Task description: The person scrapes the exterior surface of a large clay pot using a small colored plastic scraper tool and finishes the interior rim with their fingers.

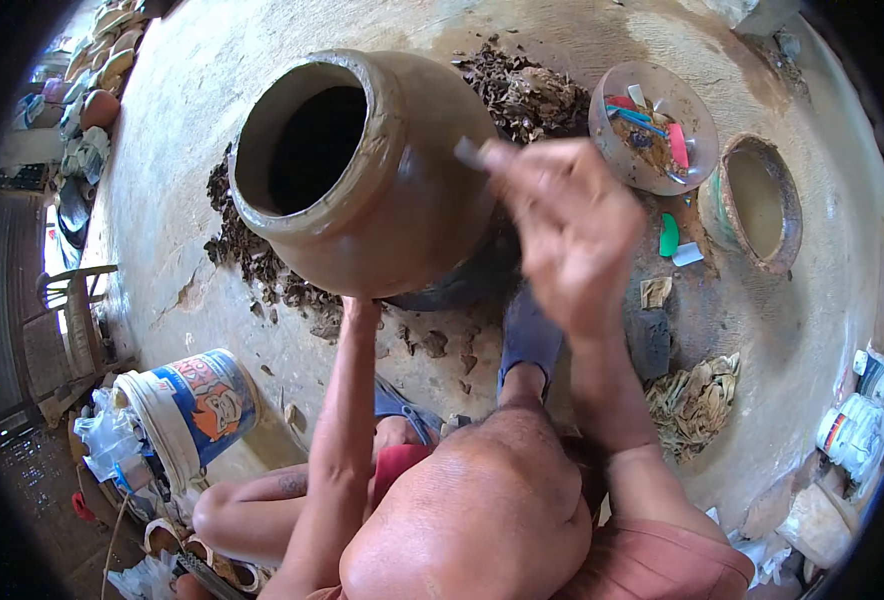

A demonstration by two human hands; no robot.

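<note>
A large wet brown clay pot (427,170) leans over, its wide dark mouth turned to the left. My left forearm reaches up to the pot's underside, and my left hand (361,308) goes out of sight there beyond the wrist, its fingers hidden by the clay. Near the pot's right flank, my right hand (577,225) is closed and smeared by motion. A small flat grey scraper (470,153) sticks out from its fingers toward the wall of the pot. Whether the scraper touches the clay, I cannot tell.
Dark clay shavings (532,95) lie heaped behind the pot and along its left. At right stand a clear plastic bowl (612,140) of coloured tools and a pot of murky water (762,200). A crumpled cloth (697,405) and white bucket (167,430) flank my legs.
</note>
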